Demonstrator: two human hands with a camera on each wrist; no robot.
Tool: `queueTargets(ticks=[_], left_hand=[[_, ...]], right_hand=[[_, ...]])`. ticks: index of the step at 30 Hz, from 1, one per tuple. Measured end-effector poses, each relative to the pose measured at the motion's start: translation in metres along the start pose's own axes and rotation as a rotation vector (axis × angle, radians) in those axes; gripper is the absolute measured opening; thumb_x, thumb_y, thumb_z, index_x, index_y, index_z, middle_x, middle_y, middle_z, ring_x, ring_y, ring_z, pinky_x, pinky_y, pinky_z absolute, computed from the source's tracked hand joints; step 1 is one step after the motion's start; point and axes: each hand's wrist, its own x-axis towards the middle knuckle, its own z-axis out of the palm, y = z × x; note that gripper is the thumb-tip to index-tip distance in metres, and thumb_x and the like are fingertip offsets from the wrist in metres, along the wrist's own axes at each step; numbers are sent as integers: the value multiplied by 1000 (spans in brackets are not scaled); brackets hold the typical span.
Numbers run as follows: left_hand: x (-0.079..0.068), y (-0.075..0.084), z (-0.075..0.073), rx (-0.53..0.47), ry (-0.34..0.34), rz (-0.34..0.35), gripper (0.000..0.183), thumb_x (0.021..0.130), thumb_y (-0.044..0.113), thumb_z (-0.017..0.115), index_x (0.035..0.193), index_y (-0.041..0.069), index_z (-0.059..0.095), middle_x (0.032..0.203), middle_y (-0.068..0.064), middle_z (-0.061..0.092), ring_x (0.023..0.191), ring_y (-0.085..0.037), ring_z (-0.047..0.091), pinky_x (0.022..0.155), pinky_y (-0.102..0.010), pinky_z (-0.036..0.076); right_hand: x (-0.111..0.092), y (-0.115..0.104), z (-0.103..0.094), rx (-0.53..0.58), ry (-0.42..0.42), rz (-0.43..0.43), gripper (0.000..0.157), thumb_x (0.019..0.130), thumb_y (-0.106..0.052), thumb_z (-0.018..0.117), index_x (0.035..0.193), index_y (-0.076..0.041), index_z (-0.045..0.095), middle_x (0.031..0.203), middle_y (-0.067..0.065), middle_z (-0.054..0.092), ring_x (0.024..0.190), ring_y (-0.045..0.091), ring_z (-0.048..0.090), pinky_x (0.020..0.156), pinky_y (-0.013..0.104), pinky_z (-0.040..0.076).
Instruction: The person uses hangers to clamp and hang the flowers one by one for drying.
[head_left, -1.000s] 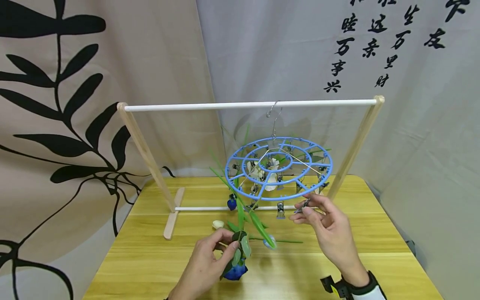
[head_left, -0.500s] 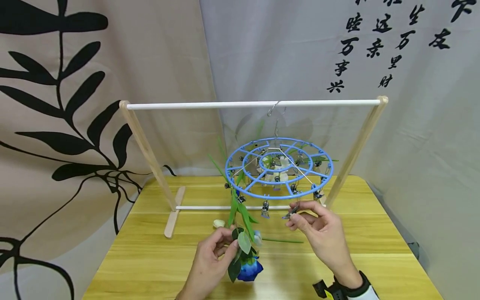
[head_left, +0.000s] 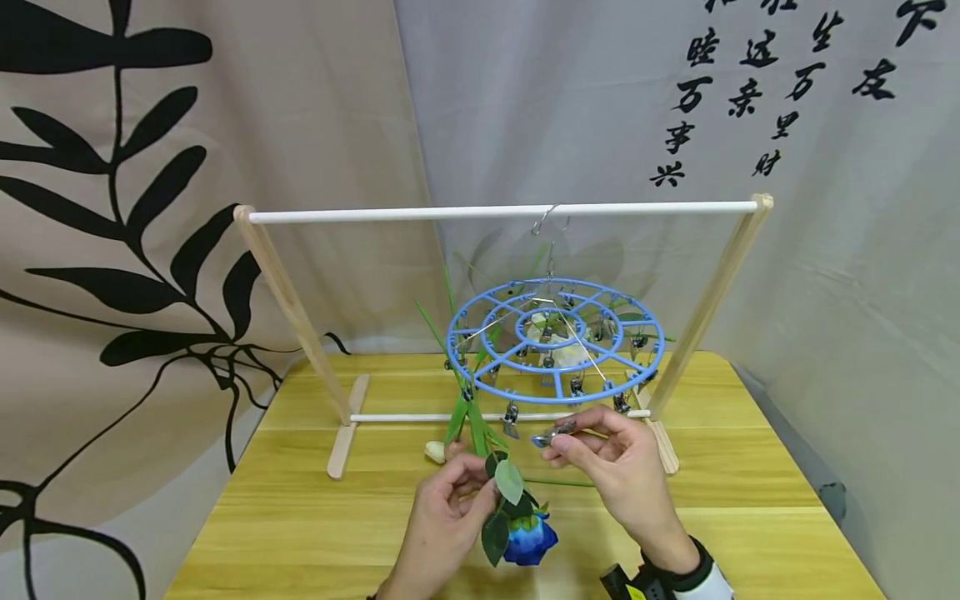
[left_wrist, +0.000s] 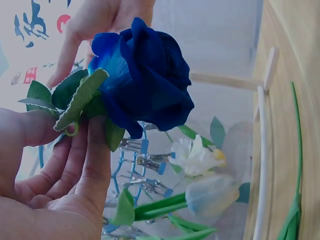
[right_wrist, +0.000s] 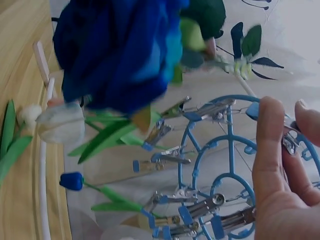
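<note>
My left hand [head_left: 450, 508] pinches the stem of a blue rose [head_left: 529, 540] just by its green leaves, and the bloom hangs downward over the table. Between thumb and fingers, my right hand [head_left: 622, 471] holds a metal clip [head_left: 553, 433] at the front rim of a blue round hanging rack [head_left: 558, 385]. In the right wrist view the fingers partly cover this clip, while the large rose fills the upper left. The rose's stem and the clip are apart in the head view. Several other clips [head_left: 511, 417] dangle around the rack.
A wooden stand with a white top bar [head_left: 405, 214] carries the rack by a hook. A pale tulip [left_wrist: 212, 194], a white flower [left_wrist: 192, 156] and a small blue tulip [right_wrist: 71, 181] hang beneath. A white bud [head_left: 435, 452] lies on the wooden table [head_left: 285, 517].
My right hand has moved left with the clip, and the rack has turned so its front clips shifted left. My left hand has carried the rose to the right, closer to the clip.
</note>
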Motion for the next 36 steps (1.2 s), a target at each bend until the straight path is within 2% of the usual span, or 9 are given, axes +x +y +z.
queueTargets(ticks=[6, 12, 18, 25, 36], left_hand=[[3, 0, 7, 5, 15, -50, 14, 107, -1, 77, 121, -2, 74, 122, -23, 79, 107, -12, 80, 96, -27, 72], [4, -1, 10, 22, 11, -47, 12, 108, 2, 79, 119, 0, 76, 120, -23, 81, 106, -12, 81, 93, -27, 72], [6, -2, 12, 27, 33, -52, 10, 108, 4, 81, 117, 3, 77, 117, -19, 82, 105, -13, 82, 92, -26, 72], [7, -4, 13, 29, 38, -39, 9, 108, 5, 81, 117, 5, 78, 116, -17, 82, 102, -14, 82, 89, -26, 72], [10, -2, 16, 30, 43, 10, 7, 108, 5, 82, 114, 5, 79, 116, -18, 82, 104, -13, 83, 89, -26, 72]], right_hand=[[-1, 3, 8, -15, 20, -34, 15, 108, 15, 71, 120, 23, 65, 113, 2, 88, 90, 16, 88, 80, 37, 75], [-1, 6, 15, -22, 53, -52, 11, 108, 15, 70, 117, 22, 68, 109, 4, 89, 84, 15, 87, 77, 37, 74], [1, 8, 21, -2, 128, -58, 7, 108, 16, 69, 112, 22, 68, 101, 3, 89, 76, 15, 85, 71, 34, 73], [4, 8, 30, 24, 195, -41, 6, 107, 16, 70, 104, 21, 69, 95, 3, 88, 70, 13, 82, 67, 32, 71], [5, 11, 40, 8, 185, -17, 6, 106, 18, 70, 103, 14, 73, 95, 0, 88, 69, 8, 81, 65, 29, 70]])
